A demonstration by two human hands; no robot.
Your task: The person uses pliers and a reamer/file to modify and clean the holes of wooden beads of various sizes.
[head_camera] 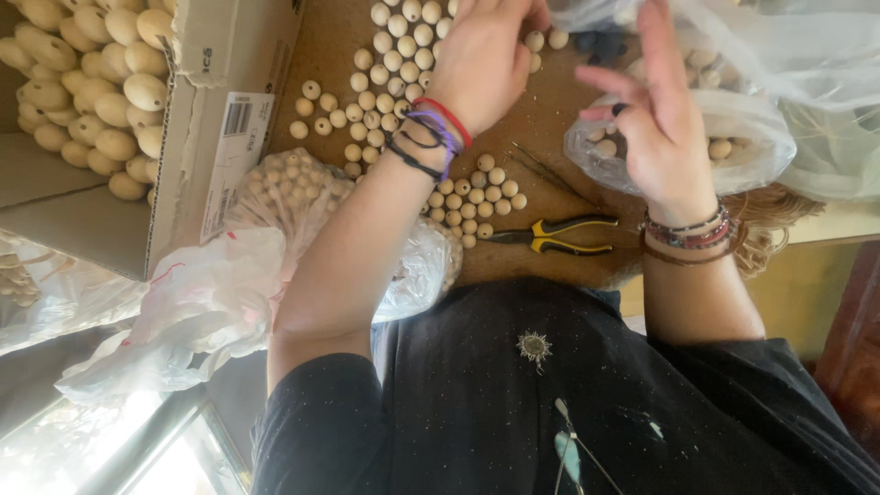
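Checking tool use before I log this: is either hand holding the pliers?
No: the yellow-and-black pliers lie untouched on the table, apart from both hands.

Both bare forearms reached forward; the left hand [486, 55] curled knuckles-up with fingers tucked, while the right hand [655, 119] spread its fingers loosely open.

Loose beads [394, 64] crowd table; bare strip near pliers [555, 236].
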